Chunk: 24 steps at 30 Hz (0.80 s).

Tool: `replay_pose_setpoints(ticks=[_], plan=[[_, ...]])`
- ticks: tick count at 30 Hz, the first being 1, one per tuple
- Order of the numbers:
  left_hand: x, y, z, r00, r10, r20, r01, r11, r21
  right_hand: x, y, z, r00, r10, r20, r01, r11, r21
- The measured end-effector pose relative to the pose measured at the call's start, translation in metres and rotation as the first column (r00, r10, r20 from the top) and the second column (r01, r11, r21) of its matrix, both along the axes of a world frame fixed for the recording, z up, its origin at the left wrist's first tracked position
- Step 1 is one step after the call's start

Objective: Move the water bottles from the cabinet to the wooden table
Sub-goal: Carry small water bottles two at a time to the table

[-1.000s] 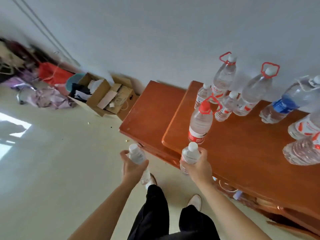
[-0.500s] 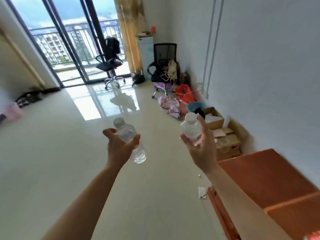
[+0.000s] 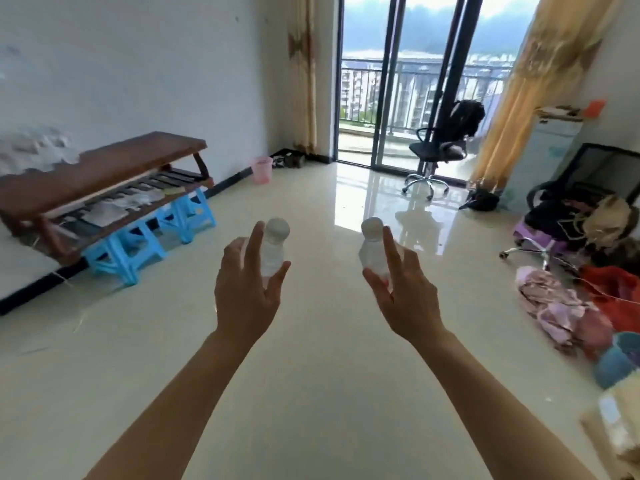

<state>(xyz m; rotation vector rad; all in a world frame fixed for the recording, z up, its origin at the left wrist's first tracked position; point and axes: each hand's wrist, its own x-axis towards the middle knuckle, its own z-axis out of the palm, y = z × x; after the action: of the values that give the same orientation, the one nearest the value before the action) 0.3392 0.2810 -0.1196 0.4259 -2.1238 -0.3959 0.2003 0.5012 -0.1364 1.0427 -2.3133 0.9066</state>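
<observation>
Both arms reach forward over the tiled floor. My left hand [image 3: 247, 289] grips a small clear water bottle [image 3: 274, 245] with a white cap, held upright. My right hand [image 3: 403, 292] grips a second small clear water bottle [image 3: 372, 247], also upright. The wooden table [image 3: 104, 168] stands against the left wall, with a slatted lower shelf and several clear bottles blurred at its far left end. The cabinet is out of view.
Blue plastic stools [image 3: 145, 237] sit under the table's near side. A pink bin [image 3: 261, 169] stands by the wall. Two office chairs [image 3: 440, 150], a heap of clothes and bags [image 3: 571, 306] and a cardboard box line the right side. Balcony doors lie straight ahead.
My view has swung away from the cabinet and its bottles, across the room, to face the balcony doors and the wooden table. Both hands kept their bottles and raised them in front.
</observation>
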Motion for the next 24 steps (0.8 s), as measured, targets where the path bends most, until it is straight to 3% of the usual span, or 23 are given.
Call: replay_pose_setpoints(ticks=[4, 10, 14, 19, 24], plan=[[0.002, -0.095, -0.025, 0.976, 0.211, 0.053, -0.202, 0.970, -0.136, -0.035, -0.118, -0.017, 0.987, 0.146, -0.061, -0.144, 0.989, 0.036], [-0.045, -0.237, -0.043, 0.897, 0.402, 0.184, -0.349, 0.899, -0.265, -0.115, -0.287, -0.053, 0.944, 0.327, -0.052, -0.324, 0.945, 0.050], [-0.091, -0.317, -0.030, 0.850, 0.456, 0.263, -0.394, 0.883, -0.257, -0.170, -0.393, -0.047, 0.918, 0.394, 0.050, -0.396, 0.918, 0.025], [-0.123, -0.420, -0.013, 0.788, 0.553, 0.269, -0.485, 0.828, -0.281, -0.219, -0.525, -0.025, 0.866, 0.499, 0.019, -0.499, 0.864, 0.063], [-0.127, -0.519, -0.032, 0.736, 0.625, 0.261, -0.593, 0.781, -0.196, -0.236, -0.650, -0.030, 0.808, 0.587, 0.053, -0.589, 0.802, 0.100]])
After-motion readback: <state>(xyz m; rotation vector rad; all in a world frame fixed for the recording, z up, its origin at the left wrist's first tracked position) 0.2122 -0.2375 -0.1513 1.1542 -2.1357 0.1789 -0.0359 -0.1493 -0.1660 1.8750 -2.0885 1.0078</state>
